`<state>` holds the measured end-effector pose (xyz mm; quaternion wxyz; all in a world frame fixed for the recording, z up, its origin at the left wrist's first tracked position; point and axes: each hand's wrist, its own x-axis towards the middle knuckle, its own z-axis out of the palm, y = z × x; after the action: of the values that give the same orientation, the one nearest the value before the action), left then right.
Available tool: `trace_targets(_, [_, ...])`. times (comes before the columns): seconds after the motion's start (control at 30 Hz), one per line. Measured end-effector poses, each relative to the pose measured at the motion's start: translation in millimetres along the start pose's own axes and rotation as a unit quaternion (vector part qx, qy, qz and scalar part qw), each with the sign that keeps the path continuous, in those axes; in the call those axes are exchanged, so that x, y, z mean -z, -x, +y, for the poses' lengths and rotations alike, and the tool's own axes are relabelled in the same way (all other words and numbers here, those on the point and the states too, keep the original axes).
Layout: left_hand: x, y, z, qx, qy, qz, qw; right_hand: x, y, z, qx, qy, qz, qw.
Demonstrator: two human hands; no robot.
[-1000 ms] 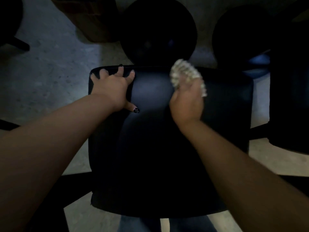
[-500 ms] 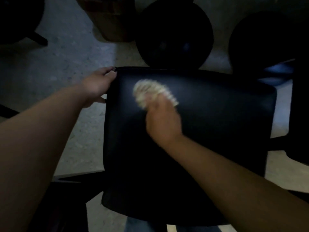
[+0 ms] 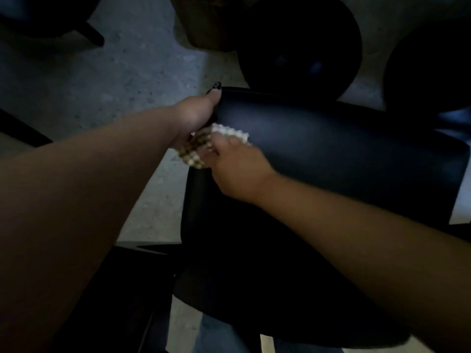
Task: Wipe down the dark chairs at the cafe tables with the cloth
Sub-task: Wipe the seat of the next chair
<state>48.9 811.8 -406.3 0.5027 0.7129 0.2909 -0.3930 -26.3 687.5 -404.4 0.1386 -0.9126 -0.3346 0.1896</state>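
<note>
Since half a second ago the right hand [image 3: 237, 169] has swept the cloth [image 3: 204, 143] leftward to the chair [image 3: 331, 154] back's left edge. Its fingers press the cloth there, just beside the left hand [image 3: 196, 115], whose fingers grip the chair's top corner.

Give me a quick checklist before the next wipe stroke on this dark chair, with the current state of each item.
1. Cloth in the right hand: ok, the fingers hold the cloth.
2. Cloth on the dark chair: ok, it lies at the backrest's left edge.
3. Chair steadied: ok, the left hand grips the upper left corner.
4. Hands apart: not ok, the cloth is right against the left hand.
5. Surface clean: cannot tell, too dark.
6. Room to wipe rightwards: ok, the backrest there is bare.
</note>
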Motion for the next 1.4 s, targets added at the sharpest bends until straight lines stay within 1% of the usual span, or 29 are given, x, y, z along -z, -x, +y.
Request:
trace_targets(0.03, [1.8, 1.3, -3.0, -0.004, -0.013, -0.01, 1.0, 5.8, -6.6, 11.2, -0.009, 0.009, 0.006, 1.0])
trace_targets(0.07, [4.9, 2.8, -7.0, -0.009, -0.025, -0.021, 0.999, 11.2, -15.2, 22.4, -0.055, 0.009, 0.025, 0.998])
trace_targets(0.13, [14.2, 8.4, -21.6, -0.008, -0.018, -0.043, 0.999, 15.9, -30.5, 38.0, -0.185, -0.019, 0.06, 0.981])
trace_targets(0.17, [19.6, 11.4, -31.4, -0.002, -0.002, -0.054, 0.999, 16.3, -34.3, 37.6, -0.232, -0.022, 0.079, 0.969])
trace_targets(0.2, [23.6, 15.7, -41.8, 0.007, 0.018, -0.063, 0.998, 14.0, -35.3, 32.3, -0.25, -0.007, 0.095, 0.964])
trace_targets(0.23, [26.6, 20.1, -52.6, 0.018, 0.038, -0.072, 0.997, 8.6, -31.8, 24.4, -0.237, 0.004, 0.104, 0.966])
trace_targets(0.27, [28.0, 24.3, -63.9, 0.029, 0.056, -0.076, 0.995, 1.6, -23.4, 13.8, -0.199, 0.0, 0.107, 0.974])
trace_targets(0.3, [28.1, 27.4, -75.1, 0.038, 0.069, -0.076, 0.994, -4.6, -11.6, 2.9, -0.146, -0.002, 0.091, 0.985])
trace_targets(0.37, [25.6, 33.5, -93.8, 0.055, 0.091, -0.069, 0.992, -18.5, 18.5, -17.1, -0.001, 0.005, 0.012, 1.0])
trace_targets(0.4, [23.2, 35.7, -100.0, 0.06, 0.099, -0.065, 0.991, -23.7, 30.9, -21.7, 0.058, 0.014, -0.031, 0.998])
trace_targets(0.43, [21.0, 37.7, -103.7, 0.064, 0.102, -0.061, 0.991, -23.3, 36.6, -18.1, 0.092, 0.028, -0.05, 0.994])
trace_targets(0.47, [20.1, 39.7, -104.9, 0.065, 0.1, -0.06, 0.991, -18.7, 35.1, -9.9, 0.094, 0.03, -0.041, 0.994])
trace_targets(0.5, [19.8, 41.1, -104.7, 0.066, 0.091, -0.062, 0.992, -12.2, 29.0, 0.2, 0.069, 0.03, -0.018, 0.997])
trace_targets(0.57, [21.2, 42.9, -101.6, 0.064, 0.05, -0.077, 0.994, 0.9, 14.4, 21.3, -0.024, 0.027, 0.032, 0.999])
trace_targets(0.63, [22.1, 45.2, -96.9, 0.06, 0.011, -0.084, 0.995, 3.0, 8.3, 29.5, -0.132, 0.033, 0.071, 0.988])
trace_targets(0.7, [22.6, 47.2, -96.2, 0.057, 0.008, -0.084, 0.995, -10.4, 13.9, 12.6, -0.187, 0.018, 0.098, 0.977])
trace_targets(0.73, [21.6, 48.5, -96.8, 0.054, 0.012, -0.083, 0.995, -20.4, 23.1, -2.7, -0.181, 0.0, 0.093, 0.979])
trace_targets(0.87, [12.6, 59.1, -97.7, 0.044, 0.016, -0.063, 0.997, -65.6, 84.8, -61.3, -0.048, -0.036, 0.021, 0.998])
trace_targets(0.97, [6.2, 67.2, -96.6, 0.053, 0.022, -0.051, 0.997, -78.9, 117.4, -77.8, -0.013, -0.073, -0.05, 0.996])
trace_targets(1.03, [4.1, 71.6, -98.3, 0.063, 0.029, -0.041, 0.997, -72.1, 113.2, -69.9, 0.001, -0.072, -0.056, 0.996])
trace_targets(1.1, [2.4, 75.9, -100.8, 0.071, 0.033, -0.033, 0.996, -58.1, 96.2, -48.4, -0.019, -0.061, -0.002, 0.998])
trace_targets(1.13, [2.0, 77.4, -101.4, 0.069, 0.025, -0.031, 0.997, -49.2, 84.5, -32.2, -0.057, -0.055, 0.034, 0.996])
trace_targets(1.2, [1.1, 78.3, -100.7, 0.063, 0.006, -0.03, 0.998, -35.7, 66.4, -4.6, -0.167, -0.045, 0.106, 0.979])
trace_targets(1.23, [0.6, 78.7, -99.8, 0.062, -0.001, -0.031, 0.998, -33.2, 61.7, -1.2, -0.217, -0.037, 0.125, 0.967])
trace_targets(1.27, [-0.2, 79.2, -98.5, 0.062, -0.007, -0.033, 0.998, -35.6, 60.8, -6.2, -0.245, -0.031, 0.131, 0.96])
trace_targets(1.3, [-0.7, 79.7, -97.2, 0.06, -0.012, -0.034, 0.997, -44.6, 64.7, -18.9, -0.242, -0.034, 0.127, 0.961])
trace_targets(1.33, [-0.9, 80.1, -96.4, 0.059, -0.019, -0.036, 0.997, -56.7, 75.5, -37.3, -0.205, -0.05, 0.111, 0.971])
trace_targets(1.4, [-0.4, 79.5, -95.3, 0.055, -0.042, -0.044, 0.997, -83.4, 111.8, -78.0, -0.067, -0.081, 0.042, 0.994])
